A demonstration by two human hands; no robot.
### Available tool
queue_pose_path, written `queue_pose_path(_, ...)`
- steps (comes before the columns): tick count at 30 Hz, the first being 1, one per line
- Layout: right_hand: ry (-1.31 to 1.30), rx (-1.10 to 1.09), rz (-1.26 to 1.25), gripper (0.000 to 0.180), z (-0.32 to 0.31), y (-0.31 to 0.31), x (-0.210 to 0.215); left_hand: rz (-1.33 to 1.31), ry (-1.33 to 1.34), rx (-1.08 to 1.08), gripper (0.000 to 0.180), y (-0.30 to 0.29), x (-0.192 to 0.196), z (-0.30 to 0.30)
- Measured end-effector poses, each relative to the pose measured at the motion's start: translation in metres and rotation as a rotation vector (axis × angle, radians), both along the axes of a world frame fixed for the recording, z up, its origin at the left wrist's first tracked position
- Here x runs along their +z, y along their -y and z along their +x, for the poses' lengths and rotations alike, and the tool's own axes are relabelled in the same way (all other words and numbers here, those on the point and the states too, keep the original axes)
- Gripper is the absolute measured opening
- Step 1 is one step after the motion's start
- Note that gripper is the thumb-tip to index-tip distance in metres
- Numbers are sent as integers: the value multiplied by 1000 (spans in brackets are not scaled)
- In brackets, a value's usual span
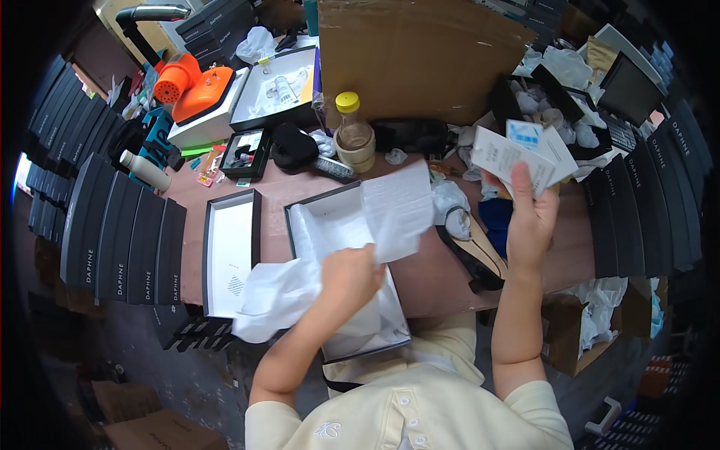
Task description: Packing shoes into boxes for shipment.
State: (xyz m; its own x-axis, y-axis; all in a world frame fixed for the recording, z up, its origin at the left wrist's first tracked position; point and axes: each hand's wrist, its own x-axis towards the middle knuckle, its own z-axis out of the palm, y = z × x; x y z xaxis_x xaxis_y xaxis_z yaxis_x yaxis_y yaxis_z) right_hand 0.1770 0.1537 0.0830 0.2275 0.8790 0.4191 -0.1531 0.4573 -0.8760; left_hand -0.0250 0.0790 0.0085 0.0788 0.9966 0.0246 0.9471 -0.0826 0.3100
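My left hand [350,276] grips a sheet of white tissue paper [397,210] and lifts it over an open black shoe box [300,217] lined with more white paper. The box lies on the brown table in front of me. My right hand [531,219] is raised to the right of the box and pinches a few white paper cards and slips [517,154], one with a blue patch. A beige shoe with a black strap [472,255] lies on the table between the box and my right forearm.
The box lid [231,253] lies upside down left of the box. A yellow-capped bottle [352,131] and a big cardboard sheet [420,56] stand behind. Rows of black boxes [120,232] line both sides. An orange device [191,86] sits far left.
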Motion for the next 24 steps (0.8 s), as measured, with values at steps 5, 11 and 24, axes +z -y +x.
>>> queue_pose_path(5, 43, 266, -357, 26, 13, 21, -48, 420, 1151, 681, 26, 110, 55, -103)
queue_pose_path(11, 1140, 184, 235, 63, -77, 36, -83, 131, 120, 1398, 41, 224, 78, -158)
queue_pose_path(24, 854, 889, -8, 49, -107, 94, -150, 1625, 1004, 372, 26, 72, 174, 20)
